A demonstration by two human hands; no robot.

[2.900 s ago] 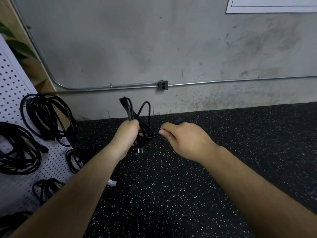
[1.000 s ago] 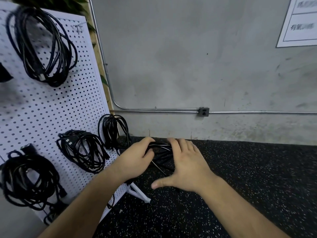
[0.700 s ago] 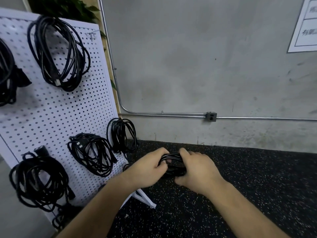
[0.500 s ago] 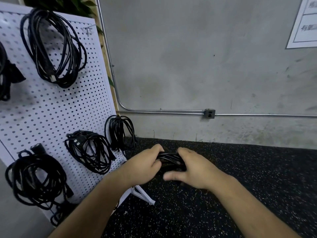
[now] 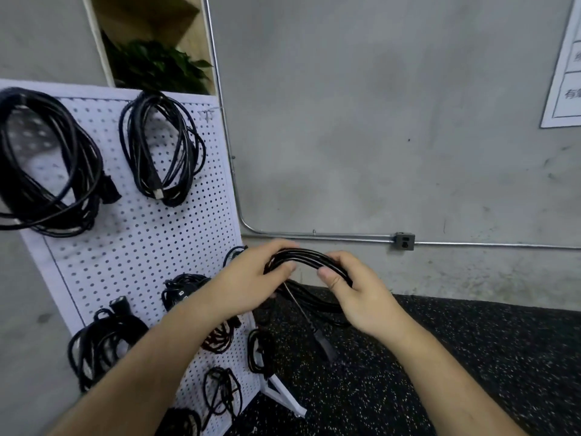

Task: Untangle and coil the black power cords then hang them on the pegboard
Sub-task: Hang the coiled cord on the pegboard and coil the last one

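Observation:
A coiled black power cord (image 5: 309, 258) arches between both hands at mid-frame. My left hand (image 5: 251, 278) grips its left side and my right hand (image 5: 355, 291) grips its right side, thumb over the strands. The lower loops and one plug end (image 5: 325, 344) dangle below the hands. A white pegboard (image 5: 138, 247) stands at the left, just beside my left hand. Several black cord coils hang on it, among them a large one (image 5: 47, 165) at top left and another (image 5: 163, 149) near the top middle.
The pegboard rests on a white foot (image 5: 283, 398) on black speckled flooring (image 5: 471, 357). A grey concrete wall (image 5: 377, 121) carries a metal conduit with an outlet box (image 5: 405, 241). A plant (image 5: 154, 67) sits behind the board, and a paper notice (image 5: 566, 73) hangs at upper right.
Both hands have lifted the coiled cord higher and a little toward the pegboard. The view has tilted up and left, showing more of the board's top.

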